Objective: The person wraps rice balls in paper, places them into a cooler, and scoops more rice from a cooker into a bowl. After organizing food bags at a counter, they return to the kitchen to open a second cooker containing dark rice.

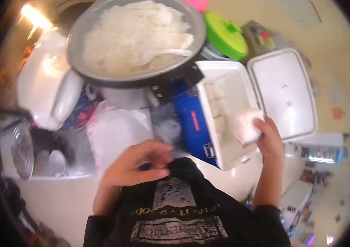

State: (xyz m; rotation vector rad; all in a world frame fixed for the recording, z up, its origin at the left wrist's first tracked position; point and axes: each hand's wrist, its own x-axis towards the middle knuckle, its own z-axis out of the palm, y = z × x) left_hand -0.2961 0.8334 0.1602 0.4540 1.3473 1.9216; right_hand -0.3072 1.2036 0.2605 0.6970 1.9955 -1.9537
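Observation:
My right hand (pixel 269 138) is closed round a white, rounded wrapped bundle (pixel 248 125), held over the right side of an open blue cooler box (pixel 195 123) with a white inside. Several pale wrapped pieces (pixel 216 105) lie in a row within the cooler. My left hand (pixel 148 161) hovers in front of my dark shirt, fingers curved and apart, holding nothing, close to a white plastic bag (pixel 121 133). Above the cooler's left side stands a large round pot (pixel 74 49) full of white rice (pixel 129 33), with a white spoon (pixel 175 52) resting on the rice.
The cooler's white lid (pixel 284 94) is hinged open at the right. A green lid (pixel 224 37) sits behind the cooler. At the left are a shiny white container (pixel 45 82), a metal tray (pixel 76 148) with a ladle (pixel 57 161), and a clear round lid (pixel 22 150).

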